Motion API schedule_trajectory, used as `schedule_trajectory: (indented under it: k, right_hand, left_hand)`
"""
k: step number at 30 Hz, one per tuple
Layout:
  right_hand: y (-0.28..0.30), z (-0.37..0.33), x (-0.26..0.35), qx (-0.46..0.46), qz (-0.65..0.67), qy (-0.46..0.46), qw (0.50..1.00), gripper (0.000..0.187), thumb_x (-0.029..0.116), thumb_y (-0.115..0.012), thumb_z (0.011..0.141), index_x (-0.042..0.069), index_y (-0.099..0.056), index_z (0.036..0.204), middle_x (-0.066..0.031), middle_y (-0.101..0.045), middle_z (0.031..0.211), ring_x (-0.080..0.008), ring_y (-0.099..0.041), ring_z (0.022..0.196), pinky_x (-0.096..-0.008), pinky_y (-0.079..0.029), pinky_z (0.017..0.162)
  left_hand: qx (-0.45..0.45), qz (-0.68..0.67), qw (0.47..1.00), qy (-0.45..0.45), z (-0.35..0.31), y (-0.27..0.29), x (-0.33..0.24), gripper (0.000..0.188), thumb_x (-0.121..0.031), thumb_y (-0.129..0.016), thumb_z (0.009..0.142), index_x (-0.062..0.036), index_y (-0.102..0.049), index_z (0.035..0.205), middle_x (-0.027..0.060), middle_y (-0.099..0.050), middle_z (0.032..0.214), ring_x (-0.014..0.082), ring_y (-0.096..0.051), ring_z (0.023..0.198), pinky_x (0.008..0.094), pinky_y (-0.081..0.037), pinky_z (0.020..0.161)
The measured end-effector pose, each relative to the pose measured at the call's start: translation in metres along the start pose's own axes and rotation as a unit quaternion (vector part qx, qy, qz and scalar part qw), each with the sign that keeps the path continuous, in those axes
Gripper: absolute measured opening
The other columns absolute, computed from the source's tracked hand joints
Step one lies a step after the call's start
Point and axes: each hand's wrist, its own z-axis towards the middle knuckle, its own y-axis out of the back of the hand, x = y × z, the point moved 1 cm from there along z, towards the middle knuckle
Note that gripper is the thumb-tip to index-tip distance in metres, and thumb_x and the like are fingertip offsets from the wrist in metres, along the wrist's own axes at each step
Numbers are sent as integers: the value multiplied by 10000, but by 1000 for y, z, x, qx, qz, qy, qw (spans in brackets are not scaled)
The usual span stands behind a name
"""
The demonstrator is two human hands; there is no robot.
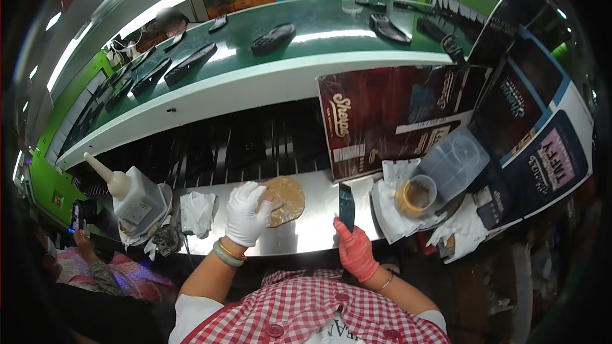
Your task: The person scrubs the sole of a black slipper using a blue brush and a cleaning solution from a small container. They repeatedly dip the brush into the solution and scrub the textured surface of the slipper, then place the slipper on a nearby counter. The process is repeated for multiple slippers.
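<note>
My left hand (247, 215), in a white glove, is at the left edge of a flat, glossy tan pad (288, 201) on the steel bench. Its thumb and fingers curve around that edge; the fingertips are partly hidden. To the right, my right hand (358, 253), in a coral-red glove, grips the lower end of a dark, flat rectangular strip (346, 207). The strip points away from me, and its exact kind cannot be made out. A crumpled white cloth or glove (198, 213) lies left of my left hand.
A squeeze bottle with a long nozzle (132, 197) stands at left. On the right are a small cup of brownish stuff (415, 195), a clear plastic container (454, 160) and cardboard boxes (398, 121). Beyond, a green conveyor belt (236, 48) carries several black shoe soles (273, 39); people sit behind it.
</note>
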Motion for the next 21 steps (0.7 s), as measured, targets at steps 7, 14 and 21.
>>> schedule_trajectory:
  k: [7, 14, 21]
  right_hand:
    - [37, -3, 0, 5, 10, -1, 1000, 469, -7, -552, 779, 84, -506, 1236, -141, -580, 798, -318, -549, 661, -396, -451, 587]
    - [100, -15, -3, -75, 11, -2, 997, 464, 67, -670, 755, 61, -563, 1207, -79, -554, 666, -258, -536, 597, -344, -431, 540]
    - [182, -11, -8, -199, 29, -151, 968, 240, 71, -590, 860, 25, -597, 1095, -118, -620, 1004, -225, -600, 832, -294, -490, 736]
  left_hand:
    - [-148, 42, 987, -44, 220, 6, 0, 337, -193, -620, 777, -31, -590, 1071, 161, -594, 1073, 334, -547, 1013, 405, -425, 896]
    - [144, 187, 936, 259, 340, -39, 108, 819, -520, -641, 720, 35, -427, 1283, 235, -443, 1323, 328, -425, 1243, 367, -358, 1007]
    - [156, 20, 962, 224, 358, -58, 155, 886, -500, -658, 739, 38, -332, 1362, 192, -402, 1375, 280, -418, 1256, 299, -314, 1030]
